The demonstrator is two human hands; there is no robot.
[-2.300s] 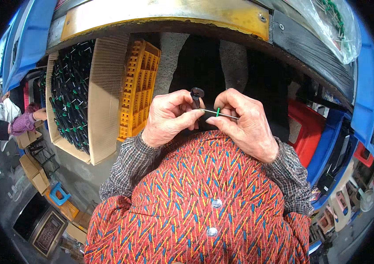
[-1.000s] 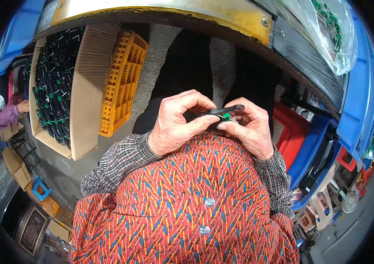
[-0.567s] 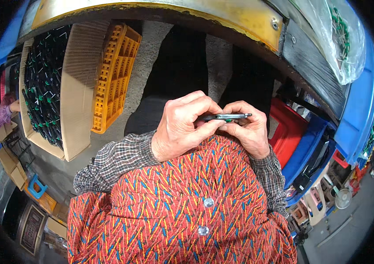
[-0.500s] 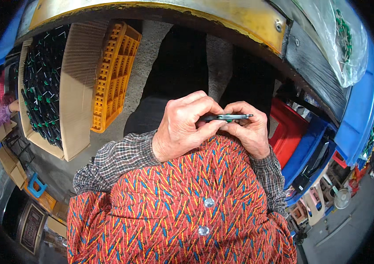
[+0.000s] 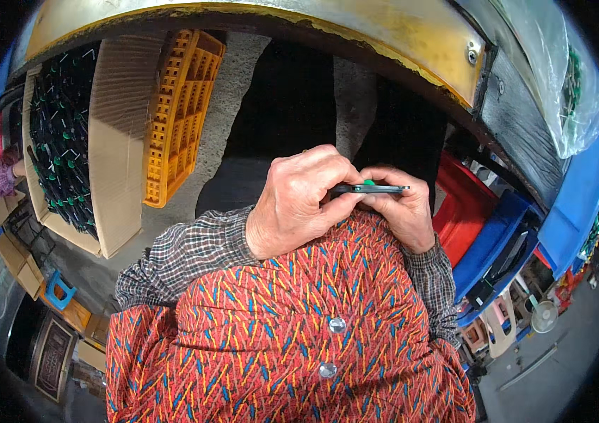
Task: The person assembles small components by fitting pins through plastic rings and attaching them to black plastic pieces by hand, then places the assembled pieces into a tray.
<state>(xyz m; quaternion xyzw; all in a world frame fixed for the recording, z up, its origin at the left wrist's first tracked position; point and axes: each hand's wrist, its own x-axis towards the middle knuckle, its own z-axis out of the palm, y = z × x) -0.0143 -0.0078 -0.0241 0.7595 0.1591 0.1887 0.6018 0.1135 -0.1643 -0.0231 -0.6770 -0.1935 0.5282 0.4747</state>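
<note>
In front of my body I hold a slim black, cutter-like tool (image 5: 386,189) between both hands; its exact kind I cannot make out. A small green piece stands up on its upper side, and its narrow end points right. My left hand (image 5: 298,204) is closed, thumb and forefinger pinching the tool's left end. My right hand (image 5: 406,211) is closed too, with thumb and fingertips at the tool's middle. The fingers partly hide the tool's lower side.
At left stands a cardboard box (image 5: 125,148) full of similar black-and-green pieces (image 5: 63,144), beside an orange plastic crate (image 5: 173,134). A metal-edged table (image 5: 278,15) spans the top. At right are a clear bag (image 5: 581,130), blue bin (image 5: 578,204) and red container (image 5: 460,194).
The tool has turned slightly in my fingers, and its green piece now sticks up on top. Both hands stay in nearly the same place. The view has shifted a little.
</note>
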